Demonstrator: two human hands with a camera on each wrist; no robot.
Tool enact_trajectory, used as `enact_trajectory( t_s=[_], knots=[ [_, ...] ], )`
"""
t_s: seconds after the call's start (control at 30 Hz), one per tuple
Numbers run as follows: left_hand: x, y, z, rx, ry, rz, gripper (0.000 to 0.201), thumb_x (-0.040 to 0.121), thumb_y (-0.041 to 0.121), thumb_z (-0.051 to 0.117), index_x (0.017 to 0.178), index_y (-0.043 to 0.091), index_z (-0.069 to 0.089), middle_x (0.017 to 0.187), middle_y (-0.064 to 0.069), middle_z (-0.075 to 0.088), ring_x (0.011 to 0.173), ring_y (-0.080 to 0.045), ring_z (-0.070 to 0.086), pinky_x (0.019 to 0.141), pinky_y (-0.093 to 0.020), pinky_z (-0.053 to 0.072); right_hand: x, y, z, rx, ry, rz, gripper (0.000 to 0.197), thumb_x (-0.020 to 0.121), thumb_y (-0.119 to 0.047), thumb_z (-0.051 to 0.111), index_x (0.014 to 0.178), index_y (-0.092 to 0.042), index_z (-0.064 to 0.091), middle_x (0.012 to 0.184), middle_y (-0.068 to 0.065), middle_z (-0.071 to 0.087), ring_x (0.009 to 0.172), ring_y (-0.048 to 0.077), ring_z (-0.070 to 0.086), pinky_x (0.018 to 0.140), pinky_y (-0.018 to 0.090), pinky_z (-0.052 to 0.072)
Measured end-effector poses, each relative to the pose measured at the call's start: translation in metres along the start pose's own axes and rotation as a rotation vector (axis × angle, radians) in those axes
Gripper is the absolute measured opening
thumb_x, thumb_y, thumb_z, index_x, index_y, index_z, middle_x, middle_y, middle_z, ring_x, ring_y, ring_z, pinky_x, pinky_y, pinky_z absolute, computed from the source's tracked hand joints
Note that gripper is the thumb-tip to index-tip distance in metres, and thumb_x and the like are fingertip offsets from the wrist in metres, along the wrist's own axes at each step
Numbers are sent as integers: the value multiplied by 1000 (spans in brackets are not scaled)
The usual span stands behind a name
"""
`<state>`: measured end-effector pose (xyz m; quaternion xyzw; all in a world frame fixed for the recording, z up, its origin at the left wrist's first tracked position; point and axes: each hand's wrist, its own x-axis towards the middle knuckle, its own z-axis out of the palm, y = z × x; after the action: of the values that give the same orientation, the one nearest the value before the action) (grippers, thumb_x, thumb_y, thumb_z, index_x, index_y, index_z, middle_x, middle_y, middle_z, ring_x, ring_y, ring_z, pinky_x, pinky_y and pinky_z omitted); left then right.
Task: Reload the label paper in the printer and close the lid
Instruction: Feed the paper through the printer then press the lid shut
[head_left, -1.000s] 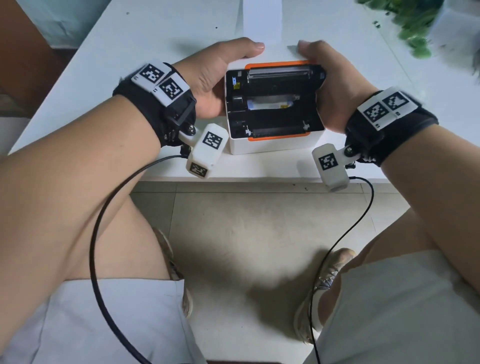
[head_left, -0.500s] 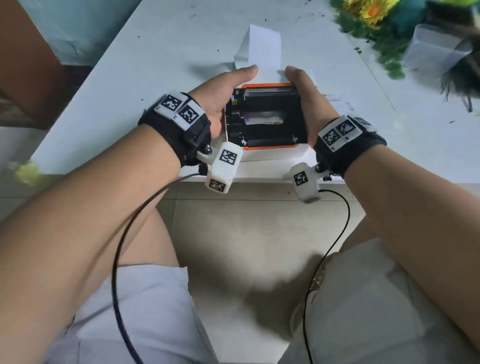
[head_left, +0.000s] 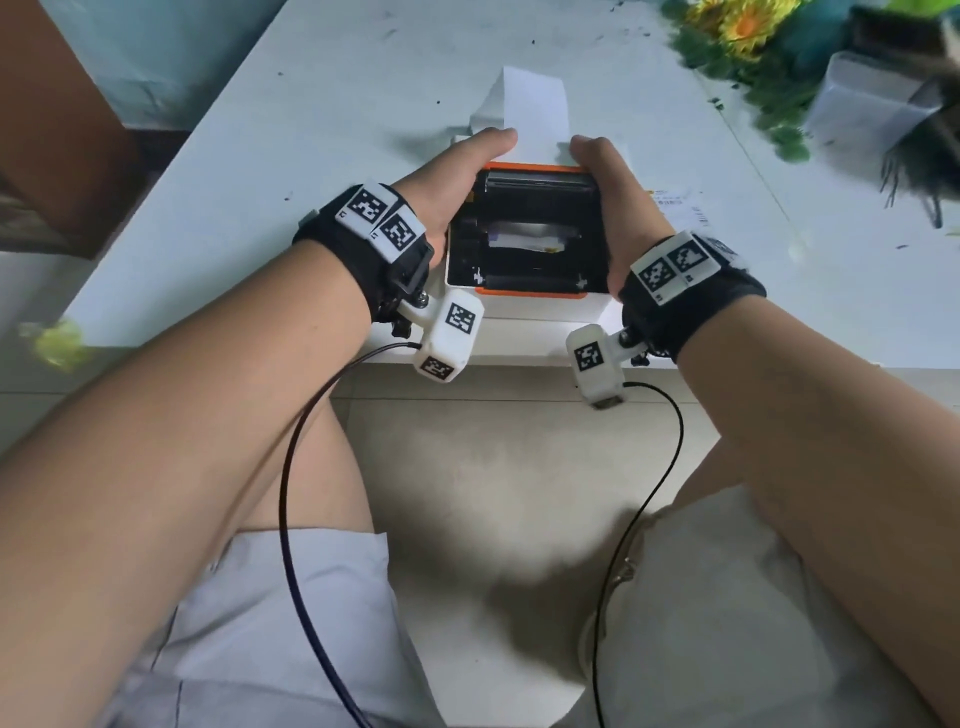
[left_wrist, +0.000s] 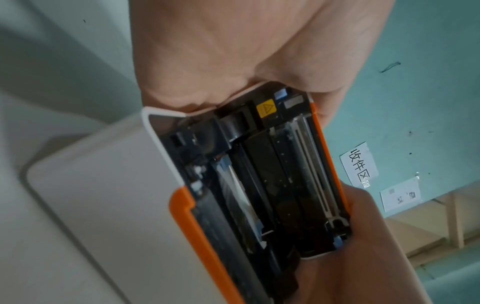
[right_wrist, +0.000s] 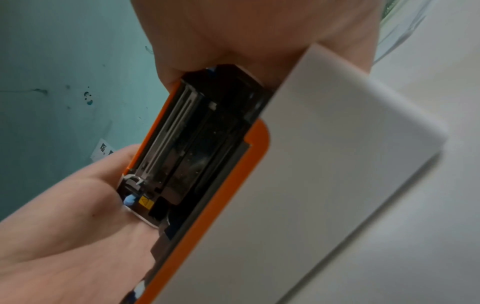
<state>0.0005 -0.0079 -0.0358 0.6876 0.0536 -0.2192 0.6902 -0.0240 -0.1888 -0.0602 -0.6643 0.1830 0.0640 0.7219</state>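
Observation:
A white label printer (head_left: 519, 314) with orange trim stands near the table's front edge. Its lid (head_left: 524, 234) is open and shows a black inside with a metal bar (left_wrist: 309, 164) along the far orange edge. My left hand (head_left: 447, 176) grips the lid's left side, thumb reaching over the far edge. My right hand (head_left: 608, 192) grips the right side the same way. A white strip of label paper (head_left: 530, 104) lies on the table just beyond the thumbs. In the wrist views the left palm (left_wrist: 233, 51) and right palm (right_wrist: 259, 30) press against the lid's ends.
Artificial flowers and greenery (head_left: 743, 31) and a clear plastic box (head_left: 872, 98) sit at the table's back right. Small printed labels (head_left: 670, 200) lie right of the printer. The table edge (head_left: 519, 358) runs just under my wrists, with my legs below.
Both hands keep the same hold on the lid's sides. The head view has tilted up and back, so more of the table, the paper strip and the flowers show.

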Motion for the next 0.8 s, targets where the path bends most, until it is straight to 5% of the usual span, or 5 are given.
enact_trajectory(
  t_s=[0.1, 0.33, 0.43, 0.57, 0.8],
  knots=[
    [10, 3, -2, 4, -2, 11, 22, 101, 48, 63, 99, 27, 70, 79, 3, 77, 78, -17, 76, 85, -37, 63, 5, -2, 1, 1, 27, -5, 50, 79, -69, 73, 95, -22, 77, 90, 5, 76, 92, 35, 84, 95, 57, 63],
    [32, 10, -7, 23, -22, -56, 33, 94, 50, 66, 107, 19, 64, 88, -5, 72, 83, -25, 73, 89, -41, 65, 20, -14, 1, -12, 29, 12, 49, 80, -68, 70, 96, -22, 74, 94, 5, 76, 118, 37, 76, 99, 58, 62],
    [40, 9, -8, 48, -42, -46, 32, 97, 52, 62, 98, 20, 64, 75, 0, 74, 71, -21, 75, 71, -32, 64, 26, -16, -1, 4, 5, 23, 46, 82, -65, 70, 98, -22, 73, 95, 5, 75, 119, 37, 75, 98, 58, 61],
    [46, 9, -10, 9, -68, -21, 31, 96, 52, 65, 103, 21, 67, 90, -4, 76, 86, -25, 77, 83, -40, 65, 33, -16, -1, -1, 30, 23, 51, 78, -66, 73, 100, -20, 76, 98, 6, 77, 118, 37, 77, 99, 58, 61],
    [47, 6, -10, -3, -70, 6, 28, 98, 50, 65, 93, 23, 70, 86, -3, 77, 86, -24, 78, 83, -40, 66, 32, -14, 0, -39, 54, 12, 49, 79, -69, 71, 93, -22, 74, 93, 5, 76, 112, 35, 81, 100, 56, 62]
  ],
)
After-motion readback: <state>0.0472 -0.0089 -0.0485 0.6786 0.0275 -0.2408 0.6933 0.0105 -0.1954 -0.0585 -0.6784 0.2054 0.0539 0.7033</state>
